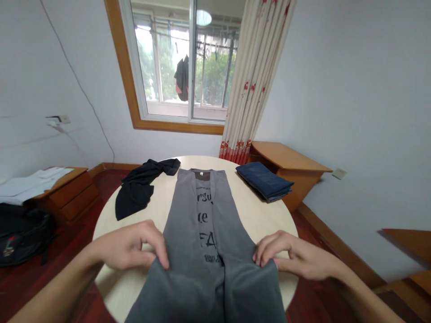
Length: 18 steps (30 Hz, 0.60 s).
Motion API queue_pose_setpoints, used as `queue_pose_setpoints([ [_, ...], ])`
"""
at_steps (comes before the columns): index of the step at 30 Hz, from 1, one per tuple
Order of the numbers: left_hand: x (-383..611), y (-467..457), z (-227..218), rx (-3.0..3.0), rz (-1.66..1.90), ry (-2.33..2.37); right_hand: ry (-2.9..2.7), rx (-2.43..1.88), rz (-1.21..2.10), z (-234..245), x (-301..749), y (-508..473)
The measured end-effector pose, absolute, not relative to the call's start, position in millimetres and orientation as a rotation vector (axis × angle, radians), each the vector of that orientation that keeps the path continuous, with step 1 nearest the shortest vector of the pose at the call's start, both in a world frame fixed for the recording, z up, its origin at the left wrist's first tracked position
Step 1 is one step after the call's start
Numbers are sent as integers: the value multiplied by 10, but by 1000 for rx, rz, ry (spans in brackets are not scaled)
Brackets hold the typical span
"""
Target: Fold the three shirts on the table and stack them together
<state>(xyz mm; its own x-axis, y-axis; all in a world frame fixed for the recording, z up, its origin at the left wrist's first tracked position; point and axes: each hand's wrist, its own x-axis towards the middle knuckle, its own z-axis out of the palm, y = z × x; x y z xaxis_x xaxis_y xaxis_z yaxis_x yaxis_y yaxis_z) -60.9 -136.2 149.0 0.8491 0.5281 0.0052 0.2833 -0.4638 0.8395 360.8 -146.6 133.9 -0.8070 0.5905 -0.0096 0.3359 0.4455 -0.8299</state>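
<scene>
Left hand (pixel 144 246) and right hand (pixel 286 253) pinch opposite edges of a gray garment (pixel 208 249) laid lengthwise on a round bench (pixel 266 220), seemingly to keep it taut. Black clothing (pixel 136 193) lies far left, folded navy cloth (pixel 264 179) far right, both set apart. Between overlapping panels, print (pixel 208 240) shows "rsu," "ce" and "FA"; the neck label (pixel 201 173) appears too small to read.

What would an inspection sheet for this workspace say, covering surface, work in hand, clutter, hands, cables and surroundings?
Surface: round pale table, partly covered by cloth.
Work in hand: grey garment, sides folded over part of its lettering.
Clutter: crumpled black cloth at left; folded navy cloth at right.
Hands: left hand and right hand pinch opposite edges of the grey garment.
Cables: thin cable runs down the left wall.
Surroundings: window and patterned curtain ahead; black bag at left.
</scene>
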Motion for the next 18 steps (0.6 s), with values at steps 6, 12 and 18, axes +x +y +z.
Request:
queue_pose_setpoints([
  [6,-401,-14,1401,1540,1141,1030,-1657,-1141,1110,1249,3428,-209],
  [12,-350,504,400,1063,1226,1442,-1358,-1446,1241,581,3234,454],
  [18,-595,60,-57,1372,1060,1327,-1560,-1424,1084,148,3320,116],
])
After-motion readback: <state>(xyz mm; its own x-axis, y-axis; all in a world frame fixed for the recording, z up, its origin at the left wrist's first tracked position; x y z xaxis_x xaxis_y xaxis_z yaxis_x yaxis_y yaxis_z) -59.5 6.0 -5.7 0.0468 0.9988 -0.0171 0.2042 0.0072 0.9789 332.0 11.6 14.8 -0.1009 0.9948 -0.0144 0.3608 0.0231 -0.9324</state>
